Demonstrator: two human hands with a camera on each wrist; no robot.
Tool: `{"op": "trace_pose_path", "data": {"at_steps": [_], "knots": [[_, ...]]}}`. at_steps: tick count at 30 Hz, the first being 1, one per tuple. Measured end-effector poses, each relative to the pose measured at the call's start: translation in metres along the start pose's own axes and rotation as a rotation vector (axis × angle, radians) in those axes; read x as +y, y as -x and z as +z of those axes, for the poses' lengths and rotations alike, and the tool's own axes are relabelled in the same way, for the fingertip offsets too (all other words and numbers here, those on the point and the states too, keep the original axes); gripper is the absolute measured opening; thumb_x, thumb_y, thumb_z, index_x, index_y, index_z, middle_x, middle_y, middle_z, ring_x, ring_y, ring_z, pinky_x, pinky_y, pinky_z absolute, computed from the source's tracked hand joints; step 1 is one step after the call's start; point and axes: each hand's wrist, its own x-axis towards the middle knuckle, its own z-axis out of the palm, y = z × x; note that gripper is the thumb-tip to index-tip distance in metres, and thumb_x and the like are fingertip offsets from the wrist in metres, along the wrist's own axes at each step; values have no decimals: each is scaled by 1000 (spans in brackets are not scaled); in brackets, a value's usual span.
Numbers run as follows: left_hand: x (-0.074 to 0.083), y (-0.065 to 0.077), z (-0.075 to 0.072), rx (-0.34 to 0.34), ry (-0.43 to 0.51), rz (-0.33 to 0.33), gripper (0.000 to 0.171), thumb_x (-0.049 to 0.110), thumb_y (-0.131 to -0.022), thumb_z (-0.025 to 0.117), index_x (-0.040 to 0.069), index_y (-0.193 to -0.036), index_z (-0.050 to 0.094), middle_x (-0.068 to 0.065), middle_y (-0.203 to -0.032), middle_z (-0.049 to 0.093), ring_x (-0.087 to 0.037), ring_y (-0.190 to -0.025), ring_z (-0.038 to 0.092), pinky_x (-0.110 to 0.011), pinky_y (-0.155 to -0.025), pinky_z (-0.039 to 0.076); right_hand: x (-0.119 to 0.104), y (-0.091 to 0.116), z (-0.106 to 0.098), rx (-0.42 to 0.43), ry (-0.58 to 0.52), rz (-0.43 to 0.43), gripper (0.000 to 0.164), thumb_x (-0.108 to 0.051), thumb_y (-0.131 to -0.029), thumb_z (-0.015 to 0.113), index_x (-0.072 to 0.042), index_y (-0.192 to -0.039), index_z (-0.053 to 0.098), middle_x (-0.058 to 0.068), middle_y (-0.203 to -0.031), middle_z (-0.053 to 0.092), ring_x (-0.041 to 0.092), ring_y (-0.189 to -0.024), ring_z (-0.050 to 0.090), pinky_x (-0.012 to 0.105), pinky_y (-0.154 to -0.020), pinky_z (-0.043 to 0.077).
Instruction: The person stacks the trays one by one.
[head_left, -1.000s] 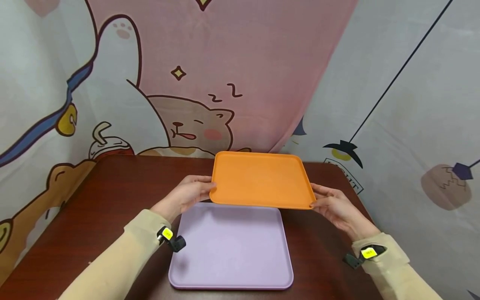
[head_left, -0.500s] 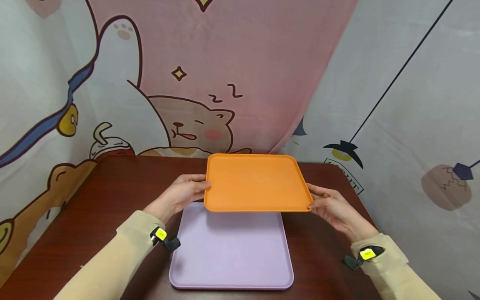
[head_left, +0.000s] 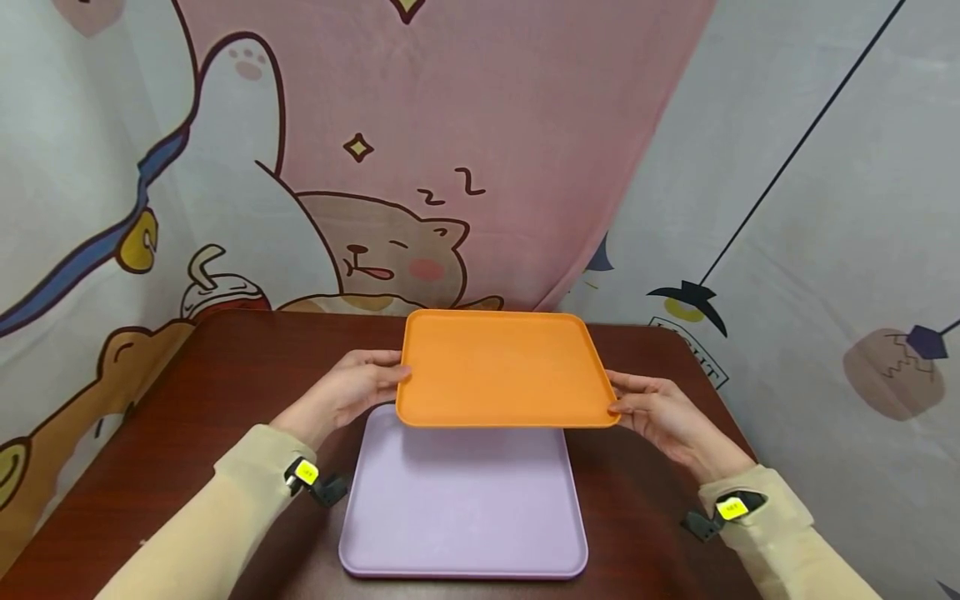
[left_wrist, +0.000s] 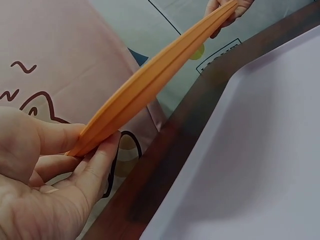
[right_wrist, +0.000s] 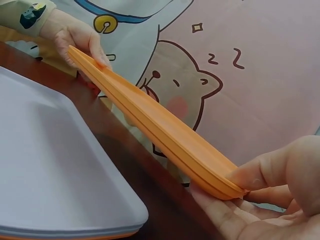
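Note:
An orange rectangular tray (head_left: 502, 368) hangs raised over the far part of a lilac tray (head_left: 465, 508) on the table. My left hand (head_left: 348, 392) pinches the orange tray's left edge, thumb on top and fingers underneath, as the left wrist view shows. On the other side my right hand (head_left: 667, 417) pinches the near right corner in the same way. From the right wrist view, the orange tray (right_wrist: 150, 122) is seen edge-on, apart from the lilac tray (right_wrist: 60, 160). Its far edge hides none of the hands, but its body covers the lilac tray's back edge.
A dark reddish-brown table (head_left: 247, 367) bears the lilac tray. Under that tray's rim, the right wrist view shows a thin orange edge (right_wrist: 65, 238). Cloth with cartoon animals (head_left: 405, 250) hangs behind the table and along both sides.
Both hands have carried the orange tray to the left and slightly down, bringing it more squarely over the lilac tray. The lilac tray has stayed in place.

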Motion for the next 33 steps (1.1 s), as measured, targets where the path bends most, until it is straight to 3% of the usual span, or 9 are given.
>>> {"op": "trace_pose_path", "data": {"at_steps": [15, 23, 33], "knots": [[2, 13, -9, -3, -32, -2, 57, 2, -104, 65, -15, -153, 40, -28, -140, 61, -27, -111, 71, -43, -100, 56, 6, 0, 7, -99, -10, -38, 72, 13, -97, 63, 13, -160, 27, 10, -130, 71, 27, -110, 73, 40, -96, 59], [4, 18, -16, -10, -36, 13, 54, 2, -104, 64, -16, -151, 43, -27, -137, 63, -27, -109, 72, -43, -97, 58, 5, 0, 15, -129, 4, -32, 79, 11, -98, 63, 8, -164, 20, 9, -133, 69, 26, -111, 73, 40, -97, 58], [2, 26, -22, -3, -49, 7, 54, 3, -104, 66, -14, -151, 45, -25, -136, 65, -28, -109, 73, -43, -96, 59, 7, 2, 23, -138, -26, -1, 78, 10, -98, 64, 5, -165, 22, 17, -142, 63, 31, -116, 71, 45, -99, 57]]}}
